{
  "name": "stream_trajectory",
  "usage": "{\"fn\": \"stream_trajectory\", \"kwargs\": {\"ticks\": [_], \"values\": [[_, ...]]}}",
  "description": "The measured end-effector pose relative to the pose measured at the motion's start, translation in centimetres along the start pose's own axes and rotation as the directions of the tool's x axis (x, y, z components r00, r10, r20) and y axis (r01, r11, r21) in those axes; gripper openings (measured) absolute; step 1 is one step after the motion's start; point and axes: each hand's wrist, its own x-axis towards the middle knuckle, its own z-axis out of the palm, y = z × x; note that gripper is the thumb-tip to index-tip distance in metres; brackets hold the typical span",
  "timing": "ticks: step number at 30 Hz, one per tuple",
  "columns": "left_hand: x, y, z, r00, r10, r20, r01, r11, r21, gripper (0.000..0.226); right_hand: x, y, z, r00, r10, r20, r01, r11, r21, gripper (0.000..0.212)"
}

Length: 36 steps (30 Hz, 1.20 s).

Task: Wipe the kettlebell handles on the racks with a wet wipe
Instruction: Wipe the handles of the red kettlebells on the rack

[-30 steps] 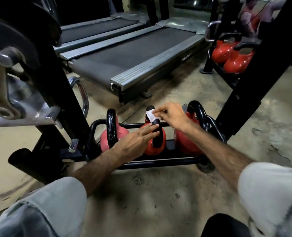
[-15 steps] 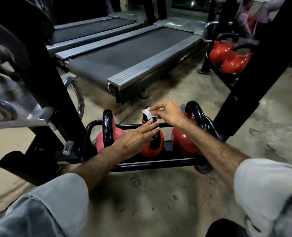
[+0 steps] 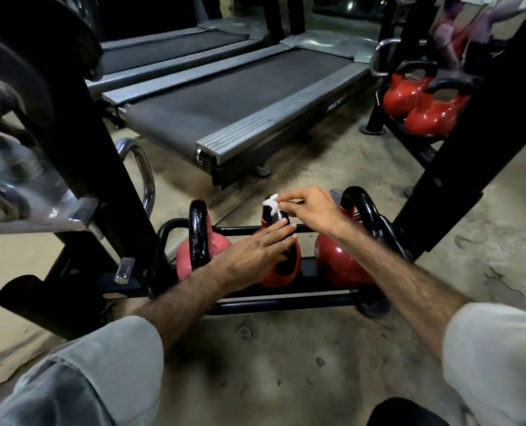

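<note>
Two treadmills (image 3: 224, 96) fill the background, and a second rack with red kettlebells (image 3: 421, 99) stands at far right. The low floor rack (image 3: 286, 299) in front carries three kettlebells: a pink one (image 3: 218, 250) at left, a middle one (image 3: 283, 272) and a red one (image 3: 341, 259) at right. The left hand (image 3: 255, 253) lies on the middle kettlebell with fingers extended, steadying it. The right hand (image 3: 310, 207) pinches a white wet wipe (image 3: 271, 206) against the top of that kettlebell's black handle (image 3: 278, 216). Assessment: wiping of the middle handle is in progress. The next move calls for drawing the wipe down both sides of the handle.
</note>
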Motion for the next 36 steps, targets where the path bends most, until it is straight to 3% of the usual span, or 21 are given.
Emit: {"fn": "stream_trajectory", "kwargs": {"ticks": [8, 14, 18, 21, 25, 27, 30, 33, 36], "values": [[0.0, -0.6, -0.5, 0.998, 0.011, 0.057, -0.008, 0.999, -0.054, 0.056, 3.5, -0.7, 1.2, 0.991, 0.015, 0.135, -0.001, 0.995, -0.098, 0.024], [0.1, -1.0, -0.1, 0.998, 0.004, 0.065, 0.002, 0.996, -0.086, 0.057, 2.3, -0.3, -0.1, 0.985, 0.041, 0.167, -0.057, 0.994, 0.09, 0.018], [0.7, -1.2, -0.2, 0.999, -0.01, 0.035, 0.016, 0.982, -0.186, 0.047, 4.1, -1.7, -0.2, 0.975, 0.041, 0.217, -0.001, 0.983, -0.183, 0.018], [0.8, -1.6, 0.0, 1.0, -0.002, 0.013, 0.005, 0.983, -0.182, 0.045, 5.5, -3.8, 0.8, 0.951, 0.096, 0.293, 0.043, 0.9, -0.434, 0.023], [0.8, -1.8, 0.2, 1.0, -0.005, -0.004, 0.004, 0.98, -0.199, 0.046, 6.7, -4.2, 2.2, 0.917, 0.259, 0.304, -0.089, 0.874, -0.477, 0.027], [0.8, -1.7, 0.3, 1.0, -0.008, -0.009, 0.006, 0.978, -0.211, 0.047, 6.9, -3.3, 2.3, 0.91, 0.342, 0.234, -0.251, 0.904, -0.346, 0.029], [0.6, -1.7, 0.4, 0.999, -0.014, -0.029, 0.008, 0.979, -0.206, 0.046, 6.4, -2.2, 2.6, 0.868, 0.462, 0.18, -0.478, 0.876, 0.056, 0.016], [0.6, -1.6, 0.2, 1.0, -0.021, -0.02, 0.016, 0.975, -0.223, 0.044, 5.6, -1.5, 2.4, 0.829, 0.542, 0.139, -0.558, 0.789, 0.256, 0.009], [0.6, -1.7, 0.3, 0.999, -0.029, -0.028, 0.022, 0.973, -0.232, 0.043, 4.8, -1.4, 2.2, 0.79, 0.585, 0.183, -0.598, 0.668, 0.442, 0.013]]}}
